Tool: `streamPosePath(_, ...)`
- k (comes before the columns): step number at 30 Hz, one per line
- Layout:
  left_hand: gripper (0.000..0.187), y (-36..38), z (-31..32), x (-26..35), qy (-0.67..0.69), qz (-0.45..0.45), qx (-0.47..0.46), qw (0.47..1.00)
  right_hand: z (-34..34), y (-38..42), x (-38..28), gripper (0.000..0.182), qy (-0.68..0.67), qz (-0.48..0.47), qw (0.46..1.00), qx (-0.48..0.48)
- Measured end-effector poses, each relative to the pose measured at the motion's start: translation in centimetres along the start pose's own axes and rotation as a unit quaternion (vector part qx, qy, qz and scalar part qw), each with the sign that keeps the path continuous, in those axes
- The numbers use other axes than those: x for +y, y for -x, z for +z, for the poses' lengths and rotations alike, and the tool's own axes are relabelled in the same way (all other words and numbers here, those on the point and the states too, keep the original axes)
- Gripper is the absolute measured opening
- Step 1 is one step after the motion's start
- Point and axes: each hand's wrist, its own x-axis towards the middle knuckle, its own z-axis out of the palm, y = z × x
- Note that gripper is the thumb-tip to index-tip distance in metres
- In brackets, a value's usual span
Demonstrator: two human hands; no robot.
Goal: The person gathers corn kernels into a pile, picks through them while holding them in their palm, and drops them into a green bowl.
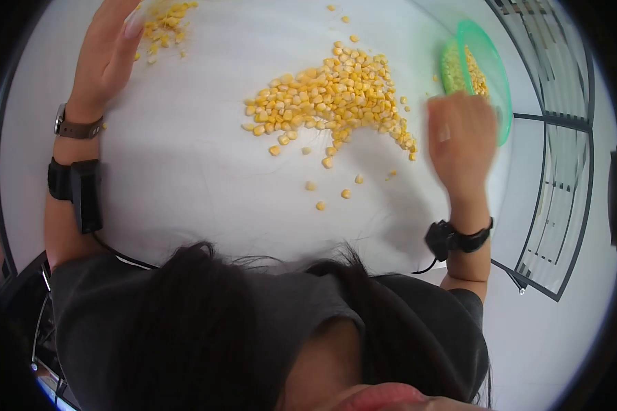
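Note:
A large heap of loose yellow corn kernels (343, 89) is spread over the middle of the white table. My left hand (113, 55) is at the upper left, beside a smaller heap of yellow corn bits (164, 27). Its visible fingers are stretched out, and part of the hand runs past the top edge of the view. On the right, my right hand (463, 137) is at the near side of a translucent green bowl (495, 65) with kernels inside. That hand is slightly blurred and curled closed, its fingertips hidden beneath it.
Several single kernels (321, 205) lie apart from the heap on the white tabletop (206, 185). Dark-framed racks (562, 171) stand beyond the table's right side. A cable runs from the black device (86, 195) strapped to my left forearm.

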Motion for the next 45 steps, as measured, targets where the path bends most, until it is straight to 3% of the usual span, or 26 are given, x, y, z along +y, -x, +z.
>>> streamPosePath(3, 0.065, 0.4, 1.0, -1.8, -0.006, 0.034, 0.020, 0.999, -1.0, 0.2, 4.7, 0.007, 0.080, 0.172, 0.981, 0.031)
streamPosePath(4, 0.063, 0.3, 1.4, -0.2, -0.078, 0.055, 0.061, 0.994, -0.5, 0.9, 6.3, 0.007, 0.081, 0.172, 0.981, 0.032)
streamPosePath(7, 0.061, 0.5, 0.9, -1.7, -0.030, 0.037, 0.022, 0.999, 1.6, 2.9, 9.6, 0.011, 0.097, 0.234, 0.967, -0.037)
streamPosePath(9, 0.059, 0.4, 1.2, -2.1, -0.024, 0.013, 0.012, 1.000, 2.4, 3.8, 10.4, 0.013, 0.176, 0.083, 0.981, 0.015)
streamPosePath(10, 0.058, 0.3, 1.3, -1.3, -0.008, 0.047, 0.040, 0.998, 2.0, 2.4, 8.8, 0.016, 0.107, 0.129, 0.985, 0.050)
streamPosePath(11, 0.058, 0.3, 1.2, -1.4, -0.007, 0.044, 0.039, 0.998, 1.6, 1.2, 7.0, 0.016, 0.106, 0.127, 0.985, 0.048)
streamPosePath(13, 0.057, 0.1, 1.3, -1.7, 0.013, 0.062, 0.028, 0.998, 1.3, -1.0, 3.7, 0.022, -0.041, 0.121, 0.989, 0.069)
streamPosePath(17, 0.056, 0.3, 1.4, -1.9, -0.023, 0.011, 0.008, 1.000, 3.1, -4.0, -1.1, 0.053, -0.114, -0.025, 0.993, -0.010)
streamPosePath(20, 0.055, 0.2, 1.5, -1.8, 0.005, 0.047, 0.033, 0.998, 5.0, -5.1, -3.3, 0.064, -0.161, -0.036, 0.986, -0.027)
streamPosePath(23, 0.053, 0.4, 1.4, -2.4, -0.022, 0.024, 0.028, 0.999, 5.5, -5.7, -5.0, 0.064, -0.194, -0.030, 0.979, -0.050)
streamPosePath(28, 0.050, 0.5, 1.4, -2.5, -0.037, 0.030, 0.010, 0.999, 6.7, -6.0, -5.9, 0.057, -0.229, -0.079, 0.970, 0.024)
streamPosePath(31, 0.051, 0.4, 1.5, -2.1, 0.044, 0.066, 0.036, 0.996, 6.5, -5.9, -6.2, 0.045, -0.240, -0.099, 0.966, -0.004)
streamPosePath(34, 0.052, -0.1, 0.4, -0.3, 0.076, 0.037, 0.002, 0.996, 6.5, -5.6, -6.4, 0.033, -0.225, -0.116, 0.967, -0.040)
streamPosePath(35, 0.051, 0.2, 1.3, -2.3, 0.008, 0.043, 0.014, 0.999, 6.5, -5.5, -6.5, 0.029, -0.226, -0.109, 0.967, -0.046)
streamPosePath(38, 0.052, 0.3, 1.4, -2.1, 0.064, 0.056, 0.027, 0.996, 6.3, -5.5, -6.5, 0.024, -0.215, -0.092, 0.969, -0.077)
streamPosePath(41, 0.053, 0.3, 1.2, -2.0, 0.085, 0.066, 0.023, 0.994, 6.5, -5.3, -5.6, 0.023, -0.249, -0.044, 0.966, -0.049)
streamPosePath(43, 0.052, 0.5, 1.3, -2.6, 0.040, 0.055, 0.007, 0.998, 6.2, -5.4, -4.9, 0.023, -0.316, 0.046, 0.948, 0.005)
streamPosePath(45, 0.052, 0.7, 1.9, -3.5, 0.048, 0.055, 0.016, 0.997, 4.9, -5.5, -4.1, 0.029, -0.440, 0.170, 0.881, -0.025)
